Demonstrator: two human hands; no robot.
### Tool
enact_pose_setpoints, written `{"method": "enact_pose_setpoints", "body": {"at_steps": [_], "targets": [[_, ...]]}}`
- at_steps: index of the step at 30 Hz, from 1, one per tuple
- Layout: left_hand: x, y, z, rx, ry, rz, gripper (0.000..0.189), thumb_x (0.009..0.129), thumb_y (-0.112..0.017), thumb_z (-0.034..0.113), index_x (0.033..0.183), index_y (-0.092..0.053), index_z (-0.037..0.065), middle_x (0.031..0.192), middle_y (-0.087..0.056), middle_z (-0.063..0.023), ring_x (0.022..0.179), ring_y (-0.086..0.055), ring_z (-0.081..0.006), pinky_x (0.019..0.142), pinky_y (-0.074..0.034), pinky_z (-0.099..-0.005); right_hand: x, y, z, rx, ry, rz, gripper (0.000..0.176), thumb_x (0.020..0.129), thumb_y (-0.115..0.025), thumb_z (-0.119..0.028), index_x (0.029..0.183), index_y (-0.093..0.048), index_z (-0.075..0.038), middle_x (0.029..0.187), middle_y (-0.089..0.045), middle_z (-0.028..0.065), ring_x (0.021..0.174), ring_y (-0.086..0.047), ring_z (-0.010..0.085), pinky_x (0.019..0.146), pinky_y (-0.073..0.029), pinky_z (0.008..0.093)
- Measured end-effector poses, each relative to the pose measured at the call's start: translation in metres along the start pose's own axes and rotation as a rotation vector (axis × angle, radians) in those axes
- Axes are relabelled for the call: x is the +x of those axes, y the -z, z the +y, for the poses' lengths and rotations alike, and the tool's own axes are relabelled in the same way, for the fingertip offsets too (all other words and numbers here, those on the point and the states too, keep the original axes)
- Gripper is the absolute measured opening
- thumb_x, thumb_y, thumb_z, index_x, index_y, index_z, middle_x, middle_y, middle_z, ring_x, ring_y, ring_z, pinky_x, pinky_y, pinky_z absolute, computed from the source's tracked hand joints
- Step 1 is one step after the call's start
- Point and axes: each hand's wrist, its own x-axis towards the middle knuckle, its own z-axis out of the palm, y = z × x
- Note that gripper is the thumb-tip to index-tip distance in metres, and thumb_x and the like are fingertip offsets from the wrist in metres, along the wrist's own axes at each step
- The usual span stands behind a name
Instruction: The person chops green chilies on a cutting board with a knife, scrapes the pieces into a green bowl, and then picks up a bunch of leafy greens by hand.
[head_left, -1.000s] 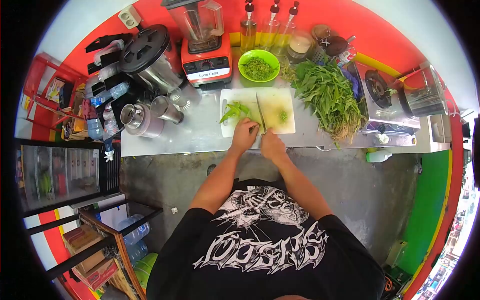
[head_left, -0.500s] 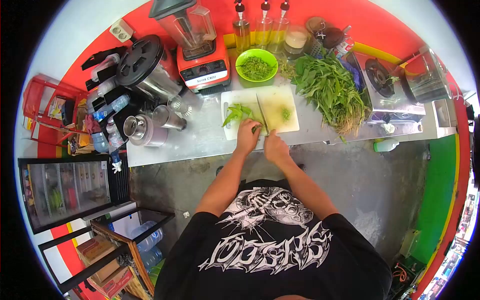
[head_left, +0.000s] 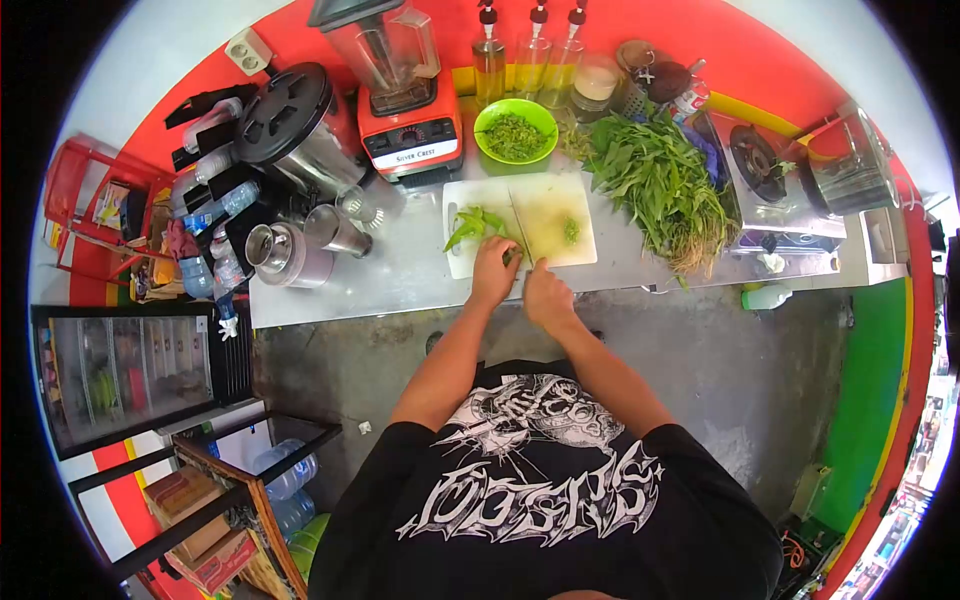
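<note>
On the white cutting board [head_left: 570, 253], my left hand [head_left: 495, 268] presses its closed fingers on a bunch of green leaves [head_left: 470, 228], whose tips spread to the left. Just right of it, my right hand [head_left: 547, 293] is wrapped round the handle of a knife [head_left: 519, 220]. The blade points away from me across the board, beside the left fingertips. A small heap of chopped greens [head_left: 571, 231] lies on the board's right part. Behind the board a green bowl [head_left: 548, 118] holds more chopped greens.
A large pile of leafy stems [head_left: 650, 175] lies right of the board, beside a gas stove [head_left: 757, 160]. A red blender [head_left: 410, 130], metal cups [head_left: 338, 233] and a lidded steel container [head_left: 300, 140] stand left. Pump bottles [head_left: 489, 65] line the back wall.
The knife and my right hand have shifted slightly left, nearer the left fingertips. My left hand stays in place on the leaves. The view has shifted slightly.
</note>
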Motion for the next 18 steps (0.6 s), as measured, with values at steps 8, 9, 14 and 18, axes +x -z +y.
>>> {"method": "enact_pose_setpoints", "body": {"at_steps": [8, 9, 14, 18], "targets": [[0.001, -0.001, -0.003, -0.022, 0.007, -0.047, 0.015, 0.08, -0.074, 0.004, 0.091, -0.064, 0.002, 0.084, -0.059, -0.0138, 0.083, -0.057, -0.033, 0.077, -0.045, -0.0423, 0.0, 0.001, 0.004, -0.012, 0.077, 0.011, 0.038, 0.104, -0.047, -0.032, 0.12, -0.045, 0.003, 0.106, -0.068, 0.0323, 0.1, -0.067, 0.0508, 0.088, -0.052, 0.0575], [0.001, -0.001, -0.003, -0.009, -0.005, -0.035, 0.015, 0.081, -0.074, 0.005, 0.092, -0.064, 0.002, 0.085, -0.06, -0.0141, 0.085, -0.057, -0.0337, 0.078, -0.045, -0.0426, -0.004, 0.001, 0.0, 0.0, 0.04, 0.004, 0.038, 0.104, -0.048, -0.031, 0.12, -0.045, 0.003, 0.106, -0.068, 0.0323, 0.1, -0.067, 0.0506, 0.088, -0.053, 0.0577], [-0.001, 0.001, -0.001, -0.009, -0.048, -0.004, 0.015, 0.082, -0.073, 0.005, 0.094, -0.066, 0.002, 0.09, -0.061, -0.0149, 0.09, -0.057, -0.0353, 0.081, -0.045, -0.0435, 0.006, -0.002, 0.004, -0.02, 0.077, 0.033, 0.038, 0.103, -0.048, -0.03, 0.122, -0.045, 0.003, 0.107, -0.068, 0.0325, 0.099, -0.068, 0.0501, 0.086, -0.053, 0.0582], [-0.001, 0.003, 0.001, -0.001, -0.008, -0.076, 0.017, 0.083, -0.071, 0.004, 0.099, -0.067, 0.004, 0.096, -0.06, -0.0147, 0.097, -0.056, -0.0374, 0.086, -0.045, -0.0464, -0.002, 0.006, 0.0, -0.021, 0.068, -0.01, 0.037, 0.102, -0.048, -0.028, 0.122, -0.044, 0.003, 0.106, -0.069, 0.0323, 0.099, -0.068, 0.0499, 0.087, -0.053, 0.0573]]}}
